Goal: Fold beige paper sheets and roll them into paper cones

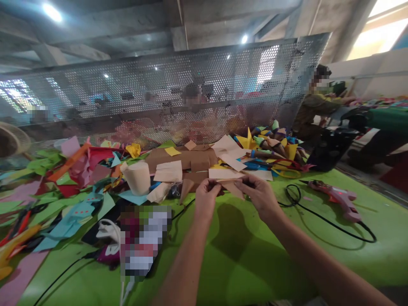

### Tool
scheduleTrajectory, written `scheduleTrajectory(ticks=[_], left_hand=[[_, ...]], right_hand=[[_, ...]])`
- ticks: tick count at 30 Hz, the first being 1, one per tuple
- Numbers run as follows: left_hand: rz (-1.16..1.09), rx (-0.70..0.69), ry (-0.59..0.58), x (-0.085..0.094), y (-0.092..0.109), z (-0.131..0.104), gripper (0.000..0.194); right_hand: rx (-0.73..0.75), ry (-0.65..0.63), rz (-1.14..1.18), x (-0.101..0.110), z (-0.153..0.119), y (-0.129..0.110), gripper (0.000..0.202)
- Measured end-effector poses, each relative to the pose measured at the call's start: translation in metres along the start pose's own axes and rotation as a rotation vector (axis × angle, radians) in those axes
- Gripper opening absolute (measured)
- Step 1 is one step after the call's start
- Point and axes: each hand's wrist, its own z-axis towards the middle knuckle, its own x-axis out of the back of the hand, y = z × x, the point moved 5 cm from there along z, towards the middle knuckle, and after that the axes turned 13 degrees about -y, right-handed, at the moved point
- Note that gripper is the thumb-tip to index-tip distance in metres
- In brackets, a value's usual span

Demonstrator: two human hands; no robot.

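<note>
Over the middle of the green table, both of my hands pinch one piece of brown paper (232, 187). My left hand (207, 191) has its left end between thumb and fingers. On the opposite end, my right hand (256, 193) is closed with the thumb toward the near side. The paper looks folded or layered, but its exact shape is partly hidden by my fingers. Just behind it lie a cream paper strip (225, 173) and a larger brown sheet (178, 159). A cream paper roll (137, 176) stands further left.
A pink glue gun (341, 197) with a black cord lies on the green table (318, 263) at right. Yellow-handled scissors (287, 172) rest behind. A phone (146, 242) and cables lie at left, near heaped coloured paper (86, 170). A perforated metal screen (159, 97) stands behind; a person (318, 104) works beyond.
</note>
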Motion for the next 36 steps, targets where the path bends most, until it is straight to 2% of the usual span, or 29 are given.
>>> scheduleTrajectory(ticks=[11,18,25,33,36], left_hand=[[0.009,-0.001,-0.053,-0.0026,0.0008,-0.0005,0.020],[0.015,0.009,-0.093,-0.0054,0.0003,-0.0016,0.025],[-0.023,0.000,-0.081,-0.0060,0.0000,-0.0028,0.023],[-0.006,0.009,-0.084,-0.0066,-0.0014,-0.0029,0.025],[0.006,0.020,-0.085,-0.0062,-0.0024,-0.0033,0.026]], right_hand=[[-0.007,-0.005,0.006,0.0002,-0.0005,0.0016,0.036],[0.003,-0.006,0.000,-0.0001,-0.0011,0.0030,0.034],[0.005,0.022,-0.008,-0.0009,-0.0031,-0.0014,0.034],[0.016,0.056,-0.017,0.0013,-0.0029,0.0048,0.033],[0.054,0.086,-0.089,0.0038,-0.0033,0.0036,0.032]])
